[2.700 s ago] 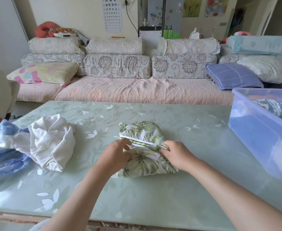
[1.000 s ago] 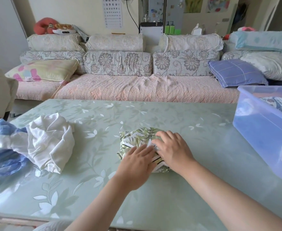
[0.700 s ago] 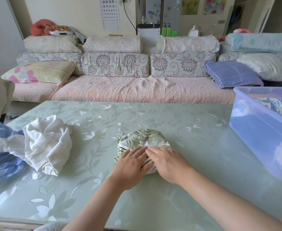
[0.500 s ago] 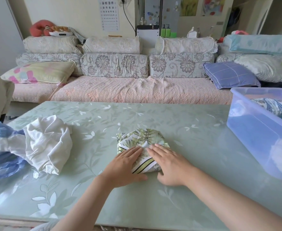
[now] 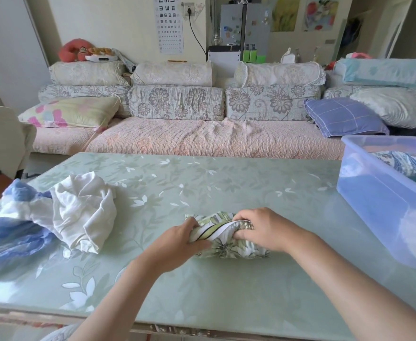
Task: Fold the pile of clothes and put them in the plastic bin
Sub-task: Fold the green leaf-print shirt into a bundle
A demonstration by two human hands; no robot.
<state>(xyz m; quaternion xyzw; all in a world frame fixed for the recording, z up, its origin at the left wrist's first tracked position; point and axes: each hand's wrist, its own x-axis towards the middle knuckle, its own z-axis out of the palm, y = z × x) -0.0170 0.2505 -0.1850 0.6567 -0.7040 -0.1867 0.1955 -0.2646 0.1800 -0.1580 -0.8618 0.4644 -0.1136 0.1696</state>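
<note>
A small folded garment with a green leaf print (image 5: 229, 246) lies on the green table (image 5: 226, 183) in front of me. My left hand (image 5: 177, 244) grips its left end, thumb across the striped band. My right hand (image 5: 263, 227) curls over its right end and holds it. A crumpled white garment (image 5: 83, 207) and a blue and white one (image 5: 7, 232) lie in a pile at the table's left. The clear blue plastic bin (image 5: 384, 205) stands at the right, with folded clothes inside.
A sofa (image 5: 202, 139) with many cushions runs behind the table's far edge. A cream chair back (image 5: 2, 141) stands at the far left. The table's near edge is just below my forearms.
My hands lay flat on the folded leaf-print garment half a second ago; now both have closed around its ends, and the bundle sits closer to me and looks rolled tighter.
</note>
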